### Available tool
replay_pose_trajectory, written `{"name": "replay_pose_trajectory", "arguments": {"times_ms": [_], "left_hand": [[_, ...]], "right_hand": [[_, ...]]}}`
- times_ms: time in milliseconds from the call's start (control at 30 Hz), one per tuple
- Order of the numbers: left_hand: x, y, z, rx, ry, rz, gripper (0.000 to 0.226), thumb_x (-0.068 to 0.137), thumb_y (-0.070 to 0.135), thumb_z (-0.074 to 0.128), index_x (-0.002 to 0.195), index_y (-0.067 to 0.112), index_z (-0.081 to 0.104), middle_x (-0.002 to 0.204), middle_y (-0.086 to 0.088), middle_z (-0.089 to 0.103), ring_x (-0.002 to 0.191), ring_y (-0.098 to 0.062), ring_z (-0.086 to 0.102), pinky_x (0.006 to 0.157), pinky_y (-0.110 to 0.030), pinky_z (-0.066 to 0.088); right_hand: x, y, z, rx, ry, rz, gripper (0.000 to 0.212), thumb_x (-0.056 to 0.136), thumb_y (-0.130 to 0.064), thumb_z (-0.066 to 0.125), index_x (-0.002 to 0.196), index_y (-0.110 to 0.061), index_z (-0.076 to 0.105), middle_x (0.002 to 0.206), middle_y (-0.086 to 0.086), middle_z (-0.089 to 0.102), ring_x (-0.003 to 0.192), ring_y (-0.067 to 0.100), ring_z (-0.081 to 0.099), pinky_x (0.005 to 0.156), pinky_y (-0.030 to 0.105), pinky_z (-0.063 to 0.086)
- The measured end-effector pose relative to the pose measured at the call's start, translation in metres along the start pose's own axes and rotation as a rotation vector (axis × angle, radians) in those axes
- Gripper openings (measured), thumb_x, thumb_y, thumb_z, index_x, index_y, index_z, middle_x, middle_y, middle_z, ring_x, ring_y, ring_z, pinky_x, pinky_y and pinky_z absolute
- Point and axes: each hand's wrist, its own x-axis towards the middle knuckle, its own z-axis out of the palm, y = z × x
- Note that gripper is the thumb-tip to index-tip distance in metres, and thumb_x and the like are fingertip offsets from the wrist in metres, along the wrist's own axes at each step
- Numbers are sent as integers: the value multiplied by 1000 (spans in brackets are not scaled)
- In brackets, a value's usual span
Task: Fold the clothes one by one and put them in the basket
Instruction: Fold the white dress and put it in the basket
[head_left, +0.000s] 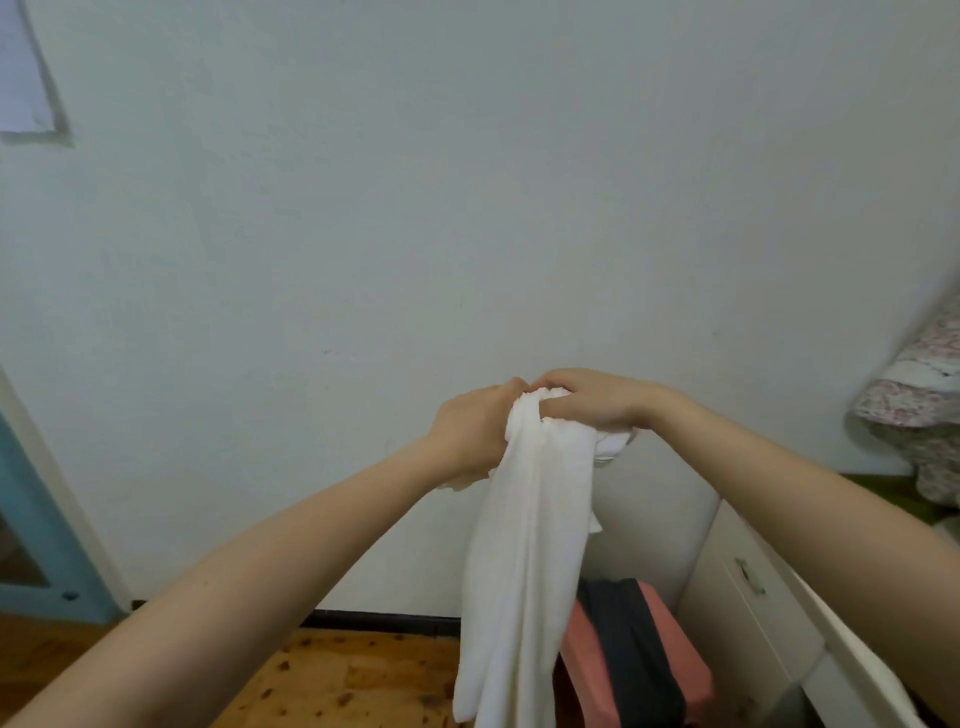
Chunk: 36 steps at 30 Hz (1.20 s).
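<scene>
A white garment (524, 561) hangs down in a long bunched strip in front of the wall. Its top end is gripped by my left hand (475, 434) and my right hand (592, 402), which are raised at chest height and touch each other at the fingertips. Part of the cloth bulges out below my right hand. Lower right stands a pink basket (675, 660) on the floor, with a dark grey garment (628, 649) lying in it. The white garment's lower end hangs just left of the basket and hides part of it.
A white cabinet (748, 587) with a drawer handle stands right of the basket. Floral fabric (919, 405) lies piled at the right edge. A blue door frame (36, 519) is at the left. The floor (332, 675) is wooden.
</scene>
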Motion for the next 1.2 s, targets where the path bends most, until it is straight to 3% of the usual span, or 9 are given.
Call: {"name": "replay_pose_trajectory", "arguments": {"times_ms": [167, 300, 400, 533, 700, 800, 900, 1033, 1200], "left_hand": [[13, -6, -6, -49, -51, -77, 47, 75, 44, 64, 113, 26, 44, 97, 9, 61, 85, -20, 61, 75, -40, 53], [26, -7, -16, -132, -203, -123, 50, 63, 37, 75, 104, 27, 49, 95, 11, 61, 88, -16, 63, 69, -30, 51], [30, -3, -28, -208, -291, -121, 59, 69, 26, 76, 119, 19, 46, 108, 4, 59, 93, -18, 58, 74, -28, 45], [28, -1, -40, -132, -377, -78, 99, 75, 28, 75, 151, 20, 12, 141, -3, 45, 124, -25, 49, 99, -36, 44], [15, 2, -56, -296, -423, -72, 67, 91, 30, 51, 150, 19, 21, 149, -2, 38, 131, -21, 41, 106, -33, 33], [6, 9, -51, -176, -326, -5, 66, 85, 60, 54, 137, 22, 40, 135, 1, 50, 118, -21, 50, 99, -36, 39], [0, 11, -35, 351, -121, 115, 109, 63, 78, 61, 148, 26, 19, 140, -4, 44, 126, -29, 45, 106, -49, 32], [-3, 3, -16, 636, 158, 304, 123, 57, 65, 75, 151, 24, 6, 146, -12, 37, 131, -34, 39, 107, -61, 26], [-9, -4, 0, 699, 416, 443, 89, 68, 21, 71, 145, 15, 27, 133, -19, 53, 117, -39, 54, 97, -62, 39]], "right_hand": [[-19, -3, 18, -60, 78, -245, 71, 79, -43, 70, 141, -30, 36, 134, -11, 45, 118, 8, 46, 98, 27, 40], [-14, -1, 33, -518, 242, -203, 113, 62, -63, 74, 152, -32, 12, 146, -5, 34, 125, 21, 44, 96, 39, 46], [-6, -1, 39, -609, 391, -184, 100, 70, -50, 72, 150, -27, 16, 133, 1, 47, 113, 27, 54, 82, 38, 50], [0, 1, 33, -465, 352, -111, 62, 70, -31, 68, 126, -25, 43, 97, -3, 63, 86, 24, 62, 63, 34, 48], [4, 9, 21, -176, 243, -66, 50, 67, -20, 76, 112, -21, 54, 99, -4, 63, 88, 19, 60, 70, 31, 47], [5, 13, 17, -2, 161, -50, 32, 69, -12, 76, 92, -22, 56, 89, -6, 60, 77, 13, 57, 61, 23, 43], [4, 12, 10, 58, 106, -60, 23, 70, -11, 73, 79, -21, 55, 76, -9, 58, 69, 10, 54, 58, 20, 41], [2, 9, -6, 203, 15, -45, 14, 72, -10, 70, 83, -15, 62, 74, -5, 62, 68, 10, 59, 59, 20, 45], [-4, 10, -13, 505, -151, -15, 9, 70, -13, 64, 78, -11, 66, 67, 1, 65, 65, 19, 62, 56, 24, 47]]}}
